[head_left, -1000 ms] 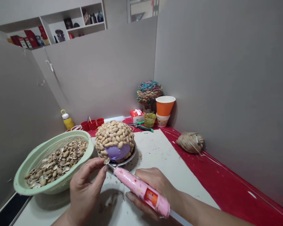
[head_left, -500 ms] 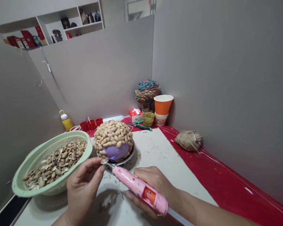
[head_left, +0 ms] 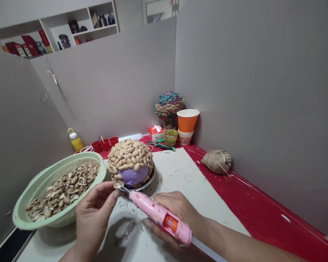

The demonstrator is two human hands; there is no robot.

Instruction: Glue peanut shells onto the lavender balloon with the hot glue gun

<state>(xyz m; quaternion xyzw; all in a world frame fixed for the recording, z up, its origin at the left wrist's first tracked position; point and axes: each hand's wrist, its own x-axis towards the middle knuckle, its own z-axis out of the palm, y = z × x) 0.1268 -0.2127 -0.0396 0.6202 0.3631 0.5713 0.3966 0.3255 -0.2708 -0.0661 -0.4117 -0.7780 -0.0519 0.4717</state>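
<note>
Between thumb and fingers, my left hand (head_left: 95, 214) pinches a peanut shell (head_left: 118, 185) with its hollow side up. My right hand (head_left: 177, 214) is wrapped round a pink hot glue gun (head_left: 153, 211), a glue stick (head_left: 207, 251) trailing from its back end. The gun's metal nozzle meets the shell. Just behind them, a purple balloon (head_left: 133, 177) rests in a shallow metal bowl (head_left: 152, 181). Peanut shells (head_left: 131, 154) cover its top and sides, with a purple patch showing at the front.
A green colander (head_left: 20, 213) full of shells stands at left. Behind are red cups (head_left: 105, 145), a yellow bottle (head_left: 76, 142), pliers (head_left: 165, 147), an orange paper cup (head_left: 188, 122) and a colourful tree-shaped ornament (head_left: 168, 105). A twine ball (head_left: 217, 161) lies right, near the grey wall.
The view has shifted slightly. Both hands keep their grips, and the nozzle remains at the shell, which seems tipped a little more open toward me.
</note>
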